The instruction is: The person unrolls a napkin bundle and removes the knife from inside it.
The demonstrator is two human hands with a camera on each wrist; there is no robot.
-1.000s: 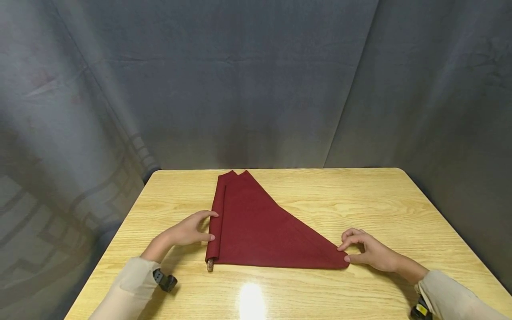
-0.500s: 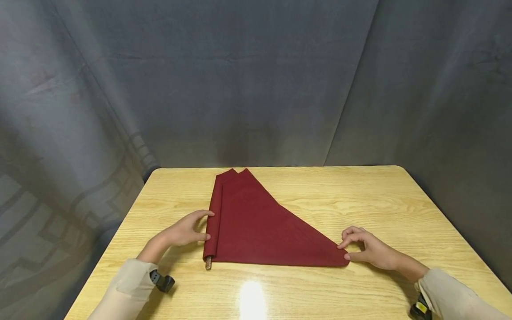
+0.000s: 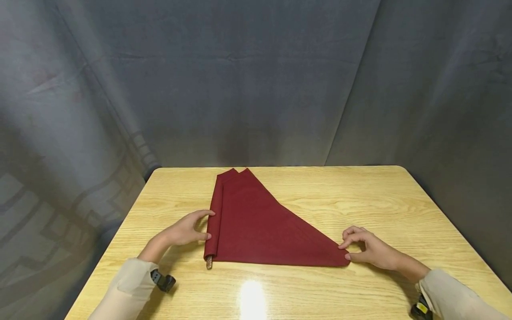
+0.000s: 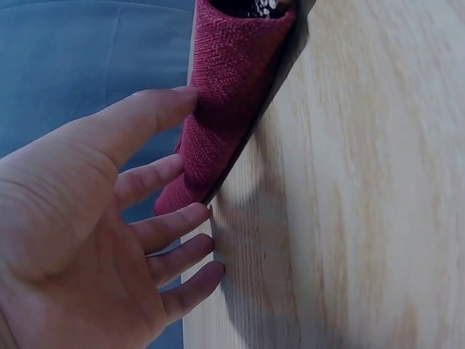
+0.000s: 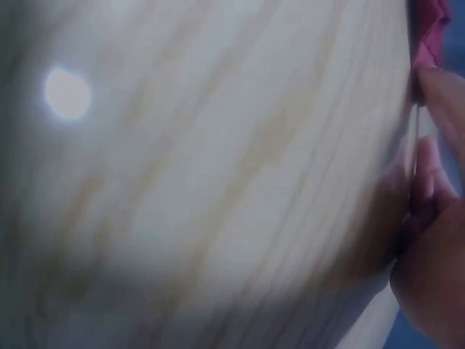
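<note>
A dark red cloth napkin (image 3: pixel 260 226) lies folded in a triangle on the wooden table (image 3: pixel 360 200). Its left edge is rolled into a narrow tube (image 3: pixel 214 222), and a patterned stick end (image 3: pixel 209 265) pokes out at the near end. My left hand (image 3: pixel 200 226) rests against the tube, thumb and forefinger touching it and the other fingers relaxed. The left wrist view shows the thumb on the woven roll (image 4: pixel 225 94). My right hand (image 3: pixel 344 252) pinches the napkin's right corner between thumb and forefinger. In the right wrist view the fingers (image 5: pixel 436 269) are blurred beside a bit of red cloth (image 5: pixel 430 33).
Grey curtains (image 3: pixel 256 89) hang behind and on both sides of the table. A lamp glare (image 3: pixel 251 298) shines on the wood near the front edge. Bare wood stretches to the right of the napkin.
</note>
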